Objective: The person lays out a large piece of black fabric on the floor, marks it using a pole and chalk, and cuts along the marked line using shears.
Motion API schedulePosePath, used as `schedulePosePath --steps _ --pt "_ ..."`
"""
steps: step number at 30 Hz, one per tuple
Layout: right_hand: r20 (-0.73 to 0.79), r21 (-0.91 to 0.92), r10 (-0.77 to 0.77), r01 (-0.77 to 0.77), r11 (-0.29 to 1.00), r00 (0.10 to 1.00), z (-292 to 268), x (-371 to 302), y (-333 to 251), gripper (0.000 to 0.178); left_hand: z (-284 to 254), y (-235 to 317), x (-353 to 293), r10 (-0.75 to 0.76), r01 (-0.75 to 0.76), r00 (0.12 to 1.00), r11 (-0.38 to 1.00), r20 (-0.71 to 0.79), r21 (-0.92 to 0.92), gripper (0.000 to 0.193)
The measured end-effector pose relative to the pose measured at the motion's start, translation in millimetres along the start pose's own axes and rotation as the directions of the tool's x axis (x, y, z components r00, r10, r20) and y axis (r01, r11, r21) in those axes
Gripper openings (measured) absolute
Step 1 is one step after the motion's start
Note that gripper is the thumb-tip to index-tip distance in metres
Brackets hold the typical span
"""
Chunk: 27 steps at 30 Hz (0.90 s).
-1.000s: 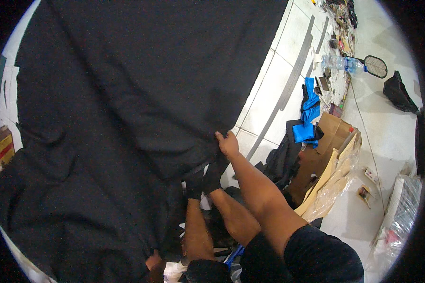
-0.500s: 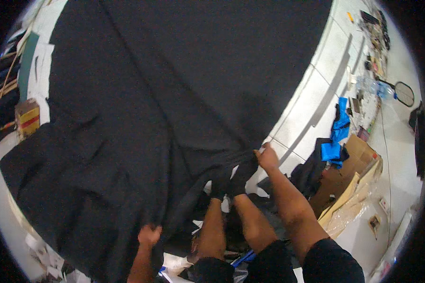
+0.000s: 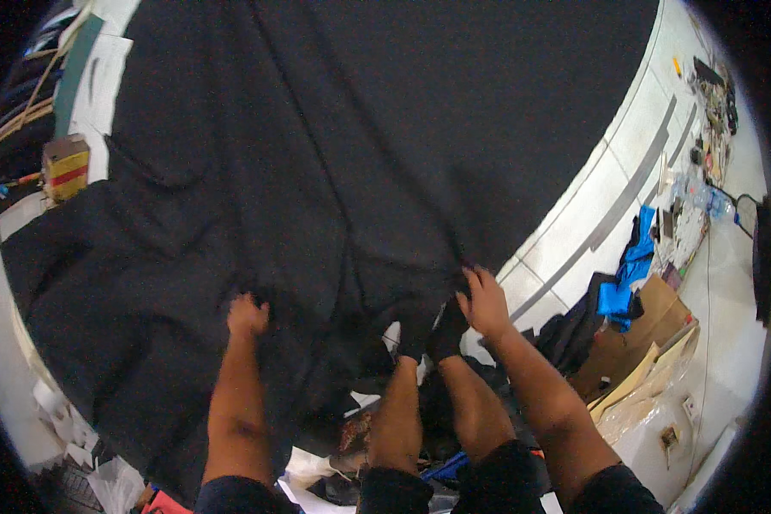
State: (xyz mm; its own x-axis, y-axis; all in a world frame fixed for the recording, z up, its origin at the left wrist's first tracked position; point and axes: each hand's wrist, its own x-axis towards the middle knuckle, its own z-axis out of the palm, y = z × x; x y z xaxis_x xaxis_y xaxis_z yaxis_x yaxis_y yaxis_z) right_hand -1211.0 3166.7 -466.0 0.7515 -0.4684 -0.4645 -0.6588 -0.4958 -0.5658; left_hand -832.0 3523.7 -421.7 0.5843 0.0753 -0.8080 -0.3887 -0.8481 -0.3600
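A very large sheet of black cloth (image 3: 454, 111) spreads over most of the floor before me, smooth at the far side and rumpled into folds near my legs. On its left part my left hand (image 3: 248, 314) is closed on the cloth, with the fingers curled into a fold and a little blurred. My right hand (image 3: 486, 301) lies at the cloth's right edge, just beyond my feet. Its fingers are stretched out and the thumb stands apart, touching the fabric. My feet, in black socks (image 3: 445, 334), stand at the near edge, partly beside the bunched cloth.
White floor tiles (image 3: 612, 188) with a grey strip run along the right. Beyond them lie a blue and black item (image 3: 630, 270), cardboard (image 3: 630, 334), and a clear plastic bottle (image 3: 702, 199). A yellow and red box (image 3: 66, 169) stands at the left edge. Assorted clutter lies behind my feet.
My left hand has moved forward, away from me, over the cloth. My right hand has loosened its fingers at the edge. The view has shifted slightly left.
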Motion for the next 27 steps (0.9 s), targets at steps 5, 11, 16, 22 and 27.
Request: schedulePosePath --steps 5,11,16,22,27 --pt "0.250 -0.010 0.284 -0.291 0.957 0.926 -67.3 -130.8 31.4 0.052 29.4 15.7 -159.9 0.207 -0.302 0.953 0.738 -0.223 -0.603 0.039" --pt "0.418 -0.136 0.465 -0.453 0.881 0.780 -176.9 -252.3 6.5 0.050 91.4 -69.7 -352.7 0.283 -0.205 0.958 0.773 0.037 -0.601 0.035" --pt "0.425 -0.249 0.423 -0.346 0.905 0.800 -298.8 -226.1 -47.2 0.054 -38.5 1.3 -345.9 0.355 -0.339 0.924 0.595 -0.140 -0.729 0.036" --pt "0.063 -0.046 0.440 -0.438 0.898 0.896 -374.7 -141.5 -126.8 0.052 -231.7 38.8 -313.5 0.363 -0.483 0.861 0.364 -0.356 -0.796 0.037" --pt "-0.114 0.038 0.338 -0.335 0.941 0.934 -430.7 -60.8 -207.5 0.044 -306.9 -16.0 -278.4 0.363 -0.519 0.839 0.313 -0.405 -0.795 0.039"
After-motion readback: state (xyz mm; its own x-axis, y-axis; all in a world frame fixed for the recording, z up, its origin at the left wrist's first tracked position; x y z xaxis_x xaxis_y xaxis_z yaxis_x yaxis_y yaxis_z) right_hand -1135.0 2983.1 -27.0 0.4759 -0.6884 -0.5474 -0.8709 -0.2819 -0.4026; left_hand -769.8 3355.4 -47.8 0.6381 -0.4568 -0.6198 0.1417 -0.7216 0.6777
